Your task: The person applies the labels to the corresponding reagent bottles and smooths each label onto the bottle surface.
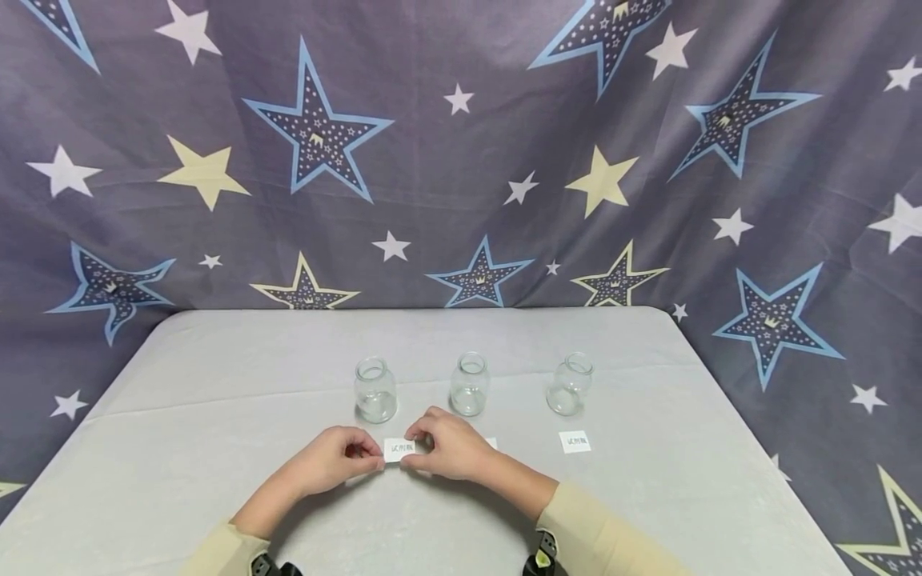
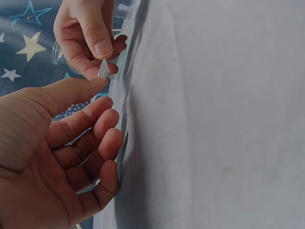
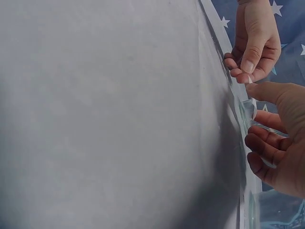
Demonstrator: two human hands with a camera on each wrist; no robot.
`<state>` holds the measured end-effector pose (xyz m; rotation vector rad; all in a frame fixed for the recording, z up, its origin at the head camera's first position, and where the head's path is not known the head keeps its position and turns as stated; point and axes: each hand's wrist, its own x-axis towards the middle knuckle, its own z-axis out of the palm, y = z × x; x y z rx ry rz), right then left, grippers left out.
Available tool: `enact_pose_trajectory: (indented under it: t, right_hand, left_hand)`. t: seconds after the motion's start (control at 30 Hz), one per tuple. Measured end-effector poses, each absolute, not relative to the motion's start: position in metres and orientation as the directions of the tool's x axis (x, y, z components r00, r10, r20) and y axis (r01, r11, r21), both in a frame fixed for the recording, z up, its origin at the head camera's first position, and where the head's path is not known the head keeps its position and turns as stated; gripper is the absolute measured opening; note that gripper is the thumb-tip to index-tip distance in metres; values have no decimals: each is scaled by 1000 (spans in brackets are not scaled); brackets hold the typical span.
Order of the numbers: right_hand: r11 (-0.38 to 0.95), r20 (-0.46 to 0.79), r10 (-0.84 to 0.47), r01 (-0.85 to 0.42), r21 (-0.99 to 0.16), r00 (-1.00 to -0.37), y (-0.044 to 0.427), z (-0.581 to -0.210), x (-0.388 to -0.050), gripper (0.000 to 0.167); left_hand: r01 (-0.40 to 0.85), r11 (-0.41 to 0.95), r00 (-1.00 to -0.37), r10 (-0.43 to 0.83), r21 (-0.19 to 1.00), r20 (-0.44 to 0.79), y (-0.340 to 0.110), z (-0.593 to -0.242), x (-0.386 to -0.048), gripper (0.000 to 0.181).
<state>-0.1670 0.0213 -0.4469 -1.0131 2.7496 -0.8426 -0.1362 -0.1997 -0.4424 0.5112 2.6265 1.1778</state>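
A small white label with dark handwritten characters [image 1: 399,449] is held just above the table between both hands. My left hand [image 1: 337,462] pinches its left end with thumb and forefinger. From the other side my right hand [image 1: 450,448] grips the right end between thumb and fingers. Seen nearly edge-on, the label [image 2: 103,70] is a thin white sliver in the left wrist view. Behind the hands stand clear, lidless glass jars: a left jar [image 1: 375,392], a middle jar [image 1: 470,386] and a right jar [image 1: 570,386].
Another white label [image 1: 575,442] lies in front of the right jar. A further white piece [image 1: 492,442] shows only partly behind the right hand. Pale cloth covers the table [image 1: 216,384], and a star-patterned curtain [image 1: 432,200] hangs behind it.
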Motion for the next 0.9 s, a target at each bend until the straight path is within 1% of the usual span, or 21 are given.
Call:
enact_pose_trajectory:
  t: [0.27, 0.53, 0.7, 0.8, 0.9]
  right_hand:
    - [600, 149, -614, -581, -550, -775, 25, -448, -165, 30]
    - [569, 190, -554, -535, -625, -811, 29, -448, -164, 35]
    - [532, 287, -465, -523, -666, -838, 31, -444, -161, 25]
    - [512, 348, -413, -531, -675, -842, 32, -443, -160, 20]
    - [500, 381, -397, -544, -674, -835, 33, -443, -159, 15]
  left_hand:
    - [177, 525, -904, 420, 833, -73, -197, -443, -138, 15]
    - [129, 542, -935, 346, 831, -80, -190, -443, -140, 11]
    - [104, 556, -954, 290, 825, -75, -187, -440, -140, 13]
    - [99, 560, -961, 269, 822, -67, -184, -440, -140, 12]
    - [99, 555, -963, 261, 826, -60, -182, -439, -140, 13]
